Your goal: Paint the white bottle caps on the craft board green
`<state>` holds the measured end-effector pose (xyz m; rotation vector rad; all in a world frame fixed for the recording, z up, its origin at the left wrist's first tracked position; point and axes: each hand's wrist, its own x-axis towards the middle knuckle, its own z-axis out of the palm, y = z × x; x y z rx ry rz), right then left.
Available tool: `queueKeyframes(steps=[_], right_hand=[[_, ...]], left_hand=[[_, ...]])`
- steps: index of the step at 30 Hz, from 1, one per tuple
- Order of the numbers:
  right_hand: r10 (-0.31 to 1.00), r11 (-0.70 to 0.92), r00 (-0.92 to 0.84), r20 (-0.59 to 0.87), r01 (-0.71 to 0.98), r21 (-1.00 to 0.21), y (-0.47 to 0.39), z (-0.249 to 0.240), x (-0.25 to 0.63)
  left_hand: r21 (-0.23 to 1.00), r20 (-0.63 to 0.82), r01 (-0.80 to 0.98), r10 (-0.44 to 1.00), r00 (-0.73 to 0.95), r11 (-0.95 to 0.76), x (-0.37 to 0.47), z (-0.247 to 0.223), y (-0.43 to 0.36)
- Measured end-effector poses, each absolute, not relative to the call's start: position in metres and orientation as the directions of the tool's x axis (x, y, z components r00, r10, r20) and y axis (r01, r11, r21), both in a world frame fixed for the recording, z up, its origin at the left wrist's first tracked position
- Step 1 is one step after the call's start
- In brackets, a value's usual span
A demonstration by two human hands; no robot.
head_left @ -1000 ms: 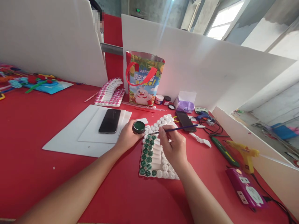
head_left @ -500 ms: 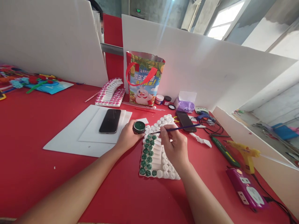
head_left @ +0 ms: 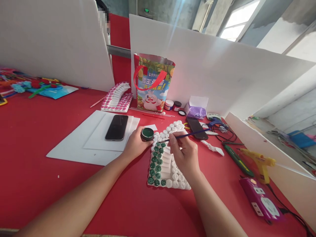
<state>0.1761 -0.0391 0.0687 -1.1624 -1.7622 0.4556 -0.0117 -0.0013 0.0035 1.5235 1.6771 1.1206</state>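
Observation:
My left hand (head_left: pixel 137 142) is closed around a small dark jar of green paint (head_left: pixel 147 133), held beside the far left part of a white craft piece (head_left: pixel 167 164). Rows of rosette shapes edge this piece; those along its left side are green, while the ones at the right and far end are white. Between the fingers of my right hand (head_left: pixel 184 152) is a thin paintbrush with a dark blue handle (head_left: pixel 191 134). Its tip is over the upper green rosettes; whether it touches them I cannot tell.
A black phone (head_left: pixel 117 127) lies on white boards (head_left: pixel 74 144) at left. Behind stand a pink-and-white craft piece (head_left: pixel 118 98) and a printed bag (head_left: pixel 154 84). To the right are another phone (head_left: pixel 197 128), a green cutter (head_left: pixel 238 159), a yellow glue gun (head_left: pixel 259 161) and a magenta box (head_left: pixel 260 199).
The brush handle tilts slightly lower at its rear end. Both hands stay almost in place, still holding the jar and the brush; the view has shifted a little.

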Motion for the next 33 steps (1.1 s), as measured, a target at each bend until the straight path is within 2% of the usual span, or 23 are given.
queueKeyframes(steps=[4, 12, 22, 27, 33], right_hand=[[0.859, 0.492, -0.152, 0.489, 0.511, -0.705, -0.039, 0.0674, 0.1749], [0.834, 0.504, -0.084, 0.545, 0.518, -0.692, -0.0401, 0.0696, 0.1764], [0.819, 0.521, -0.101, 0.565, 0.542, -0.659, -0.0378, 0.066, 0.176], [0.843, 0.502, -0.103, 0.529, 0.505, -0.702, -0.0378, 0.0648, 0.1756], [0.841, 0.504, -0.12, 0.527, 0.528, -0.684, -0.0378, 0.0676, 0.1782]], left_hand=[[0.877, 0.122, 0.479, 0.98, -0.156, -0.033, -0.0121, 0.0021, -0.0012], [0.876, 0.13, 0.481, 0.98, -0.15, -0.043, -0.0121, 0.0009, -0.001], [0.881, 0.108, 0.473, 0.983, -0.149, -0.025, -0.0121, 0.0056, -0.0023], [0.879, 0.116, 0.476, 0.982, -0.147, -0.033, -0.0126, 0.0039, -0.002], [0.878, 0.128, 0.476, 0.981, -0.145, -0.044, -0.0126, 0.0031, -0.0016]])
